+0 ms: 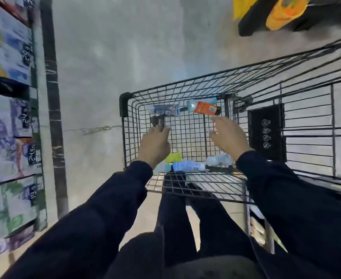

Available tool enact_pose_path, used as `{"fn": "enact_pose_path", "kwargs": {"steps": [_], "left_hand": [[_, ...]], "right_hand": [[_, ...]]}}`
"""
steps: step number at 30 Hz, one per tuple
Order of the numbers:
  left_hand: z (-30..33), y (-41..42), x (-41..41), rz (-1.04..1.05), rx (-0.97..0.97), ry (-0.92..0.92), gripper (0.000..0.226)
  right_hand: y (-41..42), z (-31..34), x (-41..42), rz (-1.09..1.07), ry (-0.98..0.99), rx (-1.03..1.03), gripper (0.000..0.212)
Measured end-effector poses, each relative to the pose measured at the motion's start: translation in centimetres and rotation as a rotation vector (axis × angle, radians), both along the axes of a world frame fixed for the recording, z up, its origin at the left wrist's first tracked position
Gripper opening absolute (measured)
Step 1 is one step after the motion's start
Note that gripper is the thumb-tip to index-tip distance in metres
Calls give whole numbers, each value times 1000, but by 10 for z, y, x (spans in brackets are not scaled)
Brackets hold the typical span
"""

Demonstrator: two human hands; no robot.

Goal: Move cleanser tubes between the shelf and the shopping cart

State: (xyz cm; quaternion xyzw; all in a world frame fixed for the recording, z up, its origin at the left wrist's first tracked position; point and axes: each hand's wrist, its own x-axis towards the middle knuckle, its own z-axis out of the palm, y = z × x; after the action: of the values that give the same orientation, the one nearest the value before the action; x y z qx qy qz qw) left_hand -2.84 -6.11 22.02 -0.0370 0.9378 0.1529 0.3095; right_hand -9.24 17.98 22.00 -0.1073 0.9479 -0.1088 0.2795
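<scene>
Fingers of the right hand [229, 135] are spread, holding nothing, over the shopping cart [125, 101]; left hand [155, 144] fingers are curled, their contents indiscernible, near the orange tube [205, 110].

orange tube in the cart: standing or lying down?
Lying down. The orange tube rests on its side on the cart floor at the far end, beside a light blue tube.

- Single head-worn wide-angle view, looking steeply down and forward over the person's own arms and legs
- Close range: both sleeves fill the lower frame; shopping cart [187, 121] basket sits centre-right
- Shelf [10, 117] runs along the left edge, blurred; frame edges curve
</scene>
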Motion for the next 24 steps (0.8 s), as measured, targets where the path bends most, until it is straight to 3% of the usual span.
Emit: {"fn": "enact_pose_path", "kwargs": {"steps": [8,13,19,24], "left_hand": [[-122,-18,-63,-119,-124,-103,63],[-190,-21,-94,-154,-113,45,76],[-229,-27,-109,-192,-224,93,64],[-251,-34,-107,-218,-262,273,62]], "right_hand": [[16,-138,-70,-83,-71,47,50],[28,-209,-87,-5,-52,69,62],[30,-264,-92,79,87,66,65],[30,-284,-89,184,142,112,63]]}}
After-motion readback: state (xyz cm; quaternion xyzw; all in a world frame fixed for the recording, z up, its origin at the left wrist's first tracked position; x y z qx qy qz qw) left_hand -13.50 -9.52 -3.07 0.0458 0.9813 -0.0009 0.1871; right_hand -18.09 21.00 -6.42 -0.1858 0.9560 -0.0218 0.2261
